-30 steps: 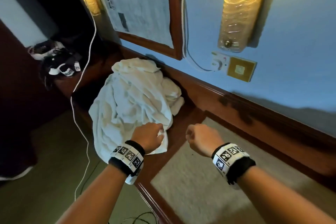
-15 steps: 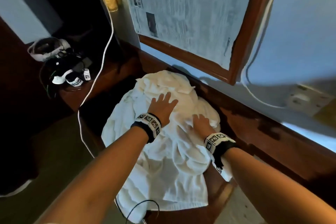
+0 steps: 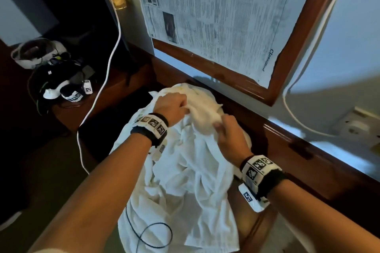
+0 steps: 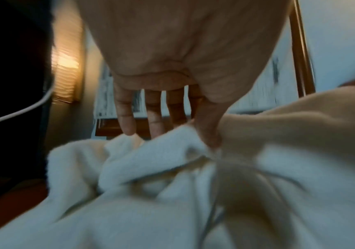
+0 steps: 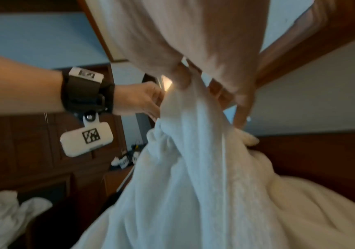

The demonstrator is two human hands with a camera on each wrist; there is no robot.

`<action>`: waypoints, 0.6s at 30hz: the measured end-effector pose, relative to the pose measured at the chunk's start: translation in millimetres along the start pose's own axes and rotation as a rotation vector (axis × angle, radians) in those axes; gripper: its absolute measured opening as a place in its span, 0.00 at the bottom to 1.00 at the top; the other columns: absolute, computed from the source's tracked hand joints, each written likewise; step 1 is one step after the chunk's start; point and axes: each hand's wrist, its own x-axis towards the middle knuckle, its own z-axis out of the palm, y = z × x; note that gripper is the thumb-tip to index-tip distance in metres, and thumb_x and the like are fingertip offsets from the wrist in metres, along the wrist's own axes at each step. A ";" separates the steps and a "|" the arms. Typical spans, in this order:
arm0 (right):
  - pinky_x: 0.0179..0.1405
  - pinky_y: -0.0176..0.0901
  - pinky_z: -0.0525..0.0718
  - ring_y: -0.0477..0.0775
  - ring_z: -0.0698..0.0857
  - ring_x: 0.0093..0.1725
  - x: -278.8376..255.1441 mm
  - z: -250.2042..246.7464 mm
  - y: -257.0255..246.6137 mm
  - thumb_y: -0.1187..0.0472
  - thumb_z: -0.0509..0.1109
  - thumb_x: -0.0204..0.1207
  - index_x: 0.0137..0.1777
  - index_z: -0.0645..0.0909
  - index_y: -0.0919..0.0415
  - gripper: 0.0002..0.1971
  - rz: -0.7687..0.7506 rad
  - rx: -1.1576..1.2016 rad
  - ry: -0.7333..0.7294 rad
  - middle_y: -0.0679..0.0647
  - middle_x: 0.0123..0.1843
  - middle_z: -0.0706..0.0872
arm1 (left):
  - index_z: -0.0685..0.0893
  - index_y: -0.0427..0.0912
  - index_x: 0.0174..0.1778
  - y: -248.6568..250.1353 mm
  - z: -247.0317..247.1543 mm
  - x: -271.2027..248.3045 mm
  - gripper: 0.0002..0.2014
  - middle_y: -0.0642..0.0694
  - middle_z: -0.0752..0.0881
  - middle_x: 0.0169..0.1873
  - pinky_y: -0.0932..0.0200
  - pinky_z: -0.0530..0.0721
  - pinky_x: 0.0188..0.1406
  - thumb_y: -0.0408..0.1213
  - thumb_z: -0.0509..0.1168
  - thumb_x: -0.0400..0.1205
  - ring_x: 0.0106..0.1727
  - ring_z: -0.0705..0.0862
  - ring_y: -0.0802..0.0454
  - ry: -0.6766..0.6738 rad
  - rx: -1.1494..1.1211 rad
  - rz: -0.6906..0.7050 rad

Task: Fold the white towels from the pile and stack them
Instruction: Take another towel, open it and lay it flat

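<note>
Both hands, left hand (image 3: 171,107) and right hand (image 3: 231,131), pinched one towel (image 3: 202,118) atop the pile (image 3: 185,181); tangled neighbours risked dragging off.

The crumpled white terry towel pile (image 3: 191,170) runs off the head view's bottom edge and hides the surface beneath it. Motion blur smears the right hand (image 5: 193,50), whose fingertips disappear into a towel fold. The newspaper sheet's (image 3: 216,10) small print is illegible.

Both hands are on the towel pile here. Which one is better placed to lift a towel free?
Probably the right hand: its fingers pinch a towel that already hangs up out of the pile. The left hand only pinches a fold at the top of the heap.
</note>
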 end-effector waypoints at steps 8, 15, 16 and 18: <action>0.45 0.37 0.76 0.41 0.80 0.42 -14.4 -57.0 -84.0 0.63 0.57 0.91 0.55 0.78 0.54 0.08 -0.272 0.311 0.040 0.43 0.42 0.81 | 0.63 0.67 0.84 22.9 6.8 -23.8 0.43 0.49 0.64 0.87 0.28 0.63 0.82 0.58 0.77 0.74 0.87 0.61 0.41 -0.090 0.009 0.010; 0.54 0.59 0.83 0.45 0.82 0.47 -61.7 -95.0 -69.6 0.53 0.55 0.91 0.59 0.76 0.54 0.09 -0.046 0.324 0.202 0.41 0.46 0.81 | 0.82 0.42 0.61 23.8 -47.4 -44.9 0.12 0.35 0.88 0.58 0.38 0.79 0.64 0.33 0.59 0.84 0.65 0.84 0.30 0.139 -0.216 -0.156; 0.58 0.62 0.84 0.42 0.83 0.50 -68.4 -96.4 -66.1 0.49 0.54 0.91 0.64 0.74 0.52 0.11 0.020 0.323 0.186 0.40 0.50 0.82 | 0.84 0.40 0.60 34.2 -58.9 -50.3 0.12 0.35 0.89 0.57 0.41 0.82 0.61 0.33 0.59 0.84 0.63 0.85 0.32 0.177 -0.333 -0.100; 0.63 0.65 0.84 0.43 0.85 0.58 -81.5 -97.9 -61.2 0.41 0.54 0.89 0.76 0.67 0.46 0.19 0.064 0.368 0.131 0.41 0.61 0.82 | 0.85 0.37 0.63 63.0 -80.9 -64.4 0.14 0.38 0.90 0.59 0.43 0.84 0.63 0.31 0.60 0.84 0.62 0.87 0.38 0.246 -0.482 0.039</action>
